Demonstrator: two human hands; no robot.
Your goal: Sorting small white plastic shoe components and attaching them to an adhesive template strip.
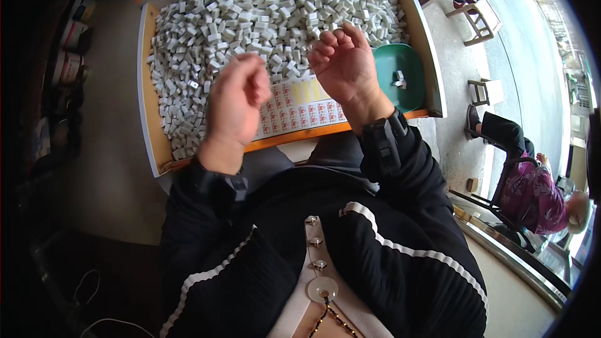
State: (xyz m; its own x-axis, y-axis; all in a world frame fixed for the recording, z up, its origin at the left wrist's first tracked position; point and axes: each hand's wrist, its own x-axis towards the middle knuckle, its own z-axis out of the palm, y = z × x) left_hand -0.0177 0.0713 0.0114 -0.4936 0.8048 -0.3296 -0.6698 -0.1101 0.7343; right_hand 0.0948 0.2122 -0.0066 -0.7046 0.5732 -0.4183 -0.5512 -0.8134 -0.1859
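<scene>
Both of my hands hover over the near side of a shallow box. My left hand (236, 103) is slightly blurred, its fingers curled together by the sheet's left end; anything in its fingertips is hidden. My right hand (345, 66) is turned with the palm showing and the fingers bent in, between the sheet and a green tray; I cannot make out what its fingertips hold. Beneath the hands lies a sheet of small labels (305, 117) with red prints and a yellowish patch. Small pale blocks (275, 12) fill the box behind it in a heap.
The green tray (410, 95) in the box's right corner holds a few small pieces (399, 79). Wooden walls (145, 87) enclose the blocks. To the right are small stools (485, 22) and a seated person (532, 194); dark shelving with containers (67, 67) stands at left.
</scene>
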